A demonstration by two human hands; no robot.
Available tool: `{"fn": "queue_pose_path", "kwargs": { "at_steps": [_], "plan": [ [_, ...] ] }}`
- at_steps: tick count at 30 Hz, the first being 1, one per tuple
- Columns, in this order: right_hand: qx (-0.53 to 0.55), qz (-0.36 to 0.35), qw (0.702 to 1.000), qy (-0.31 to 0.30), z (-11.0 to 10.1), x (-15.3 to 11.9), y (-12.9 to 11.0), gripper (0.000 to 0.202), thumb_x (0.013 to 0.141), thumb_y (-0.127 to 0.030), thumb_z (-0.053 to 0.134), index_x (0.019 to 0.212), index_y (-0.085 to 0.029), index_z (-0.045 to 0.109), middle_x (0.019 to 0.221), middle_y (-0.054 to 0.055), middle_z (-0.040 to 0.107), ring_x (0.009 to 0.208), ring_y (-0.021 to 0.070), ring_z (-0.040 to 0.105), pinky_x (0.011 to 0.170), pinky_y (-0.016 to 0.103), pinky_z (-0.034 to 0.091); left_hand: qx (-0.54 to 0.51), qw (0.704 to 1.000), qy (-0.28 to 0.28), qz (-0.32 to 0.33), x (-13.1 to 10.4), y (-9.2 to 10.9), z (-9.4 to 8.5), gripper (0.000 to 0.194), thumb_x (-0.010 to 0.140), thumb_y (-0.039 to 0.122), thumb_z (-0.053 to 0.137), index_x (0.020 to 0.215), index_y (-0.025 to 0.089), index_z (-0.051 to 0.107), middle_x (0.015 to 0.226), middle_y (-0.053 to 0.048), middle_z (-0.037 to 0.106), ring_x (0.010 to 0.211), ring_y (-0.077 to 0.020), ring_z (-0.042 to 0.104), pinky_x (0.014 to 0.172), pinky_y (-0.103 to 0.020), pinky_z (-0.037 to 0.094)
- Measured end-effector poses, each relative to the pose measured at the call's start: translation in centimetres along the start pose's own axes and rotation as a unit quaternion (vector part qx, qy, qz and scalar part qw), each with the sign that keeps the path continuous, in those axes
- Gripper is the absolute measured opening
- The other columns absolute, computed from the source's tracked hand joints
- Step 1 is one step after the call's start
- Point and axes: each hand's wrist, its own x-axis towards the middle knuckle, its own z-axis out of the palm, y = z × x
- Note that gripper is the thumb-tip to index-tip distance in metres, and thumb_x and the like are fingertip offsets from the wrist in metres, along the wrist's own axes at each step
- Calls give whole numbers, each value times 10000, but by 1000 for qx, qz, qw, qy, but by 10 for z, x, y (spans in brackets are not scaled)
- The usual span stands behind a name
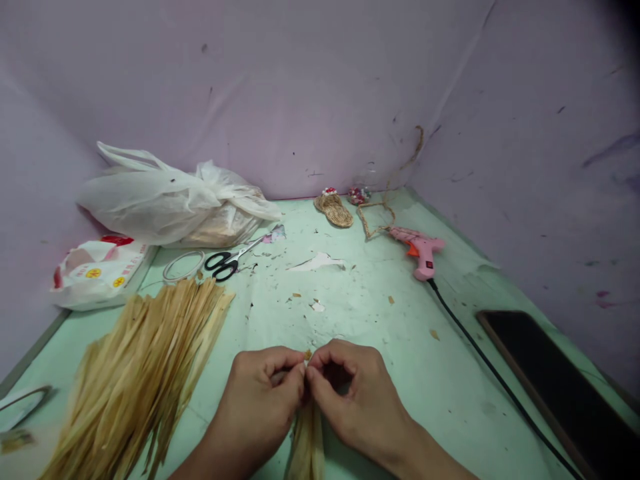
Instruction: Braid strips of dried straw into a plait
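Near the front middle of the table, my left hand (267,393) and my right hand (356,397) meet, thumb and forefinger pinched on each side. Between them is the upper end of a narrow bundle of dried leaf strips (306,447). Its tip pokes up just above the fingertips, and the rest hangs down toward me, past the lower edge of the picture. The exact grip at the tip is partly hidden by the fingers. To the left of my left hand lies a large fanned pile of similar tan dried strips (145,373).
Behind the pile are black-handled scissors (225,265), a coil of white wire (173,275), a tissue pack (110,277) and a tied plastic bag (165,207). A pink glue gun (426,257) trails its cord past a phone (550,380). Woven slipper-shaped pieces (334,210) sit at the back wall.
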Motion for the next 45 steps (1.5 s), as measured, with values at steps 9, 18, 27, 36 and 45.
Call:
{"fn": "queue_pose_path", "kwargs": {
  "at_steps": [9,18,27,36,45],
  "plan": [
    [10,37,999,5,3,3,0,97,654,-183,506,578,-162,561,510,-6,554,460,92,476,436,200,367,3,1000,15,10,-3,4,0,183,659,232,546,644,160,713,546,-2,621,528,-110,515,493,-185,396],
    [98,114,988,-25,3,5,2,72,634,-174,498,564,-162,499,508,-15,517,469,86,449,456,198,376,-85,996,-11,-32,2,0,1,163,647,238,569,621,125,684,457,13,570,455,-92,505,477,-193,422],
    [76,47,995,-45,-1,4,0,104,692,-194,494,599,-158,523,566,23,589,509,110,515,482,215,416,-52,998,-24,-34,0,13,-6,161,615,247,587,511,140,647,446,0,567,453,-98,501,491,-210,445],
    [1,-79,996,-43,-7,-1,-1,77,685,-135,485,635,-160,538,582,7,567,499,101,509,476,210,406,4,999,-32,-12,-3,16,-10,188,612,274,572,500,147,652,446,-7,563,454,-101,482,465,-198,404],
    [17,-50,998,-28,-2,3,1,70,653,-119,487,635,-165,536,595,10,582,507,107,530,473,210,424,19,1000,0,-13,-2,6,-5,175,626,236,531,518,141,631,468,13,529,479,-97,456,468,-198,356]
  ]
}}
